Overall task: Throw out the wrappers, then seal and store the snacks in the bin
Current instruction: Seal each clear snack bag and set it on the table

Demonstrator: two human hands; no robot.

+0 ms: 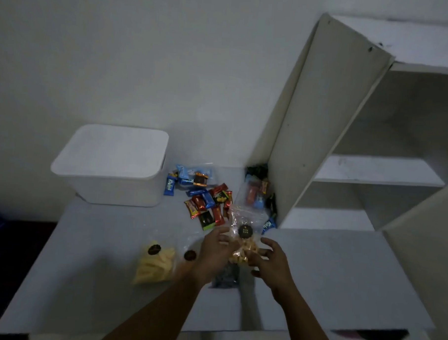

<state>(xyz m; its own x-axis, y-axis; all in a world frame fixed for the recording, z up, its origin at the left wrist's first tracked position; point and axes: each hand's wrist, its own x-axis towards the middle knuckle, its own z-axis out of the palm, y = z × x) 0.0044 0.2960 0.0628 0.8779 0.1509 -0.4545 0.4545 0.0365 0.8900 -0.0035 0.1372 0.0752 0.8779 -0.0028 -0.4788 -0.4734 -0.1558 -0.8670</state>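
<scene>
Right up close on my feed, the left hand (214,251) and right hand (272,262) meet over the white table (86,241), and between them they hold a clear snack bag (242,244) of orange-yellow puffs, upright, with a round dark sticker on its front. The left hand is blurred, but I can make out its thumb raised by the bag's upper left and its fingers curled in against the bag's side. The right hand is half curled, its fingertips (262,256) pinching the bag's lower right, thumb above them. Under the hands lies a dark packet (227,276); I cannot tell what is in it. To the left a bag of pale yellow sticks (156,263) lies flat, and just beside it a limp clear bag (190,248) with the same dark sticker. Further back, loose wrapped candies (208,205) in red, blue and black sit in a heap. Behind them one zip bag of candies (193,175) lies next to the bin (110,165), which is white with its lid on, at the table's far left. A second zip bag (255,194) rests against the open cabinet door (317,122); white shelves (377,171) show on the right
</scene>
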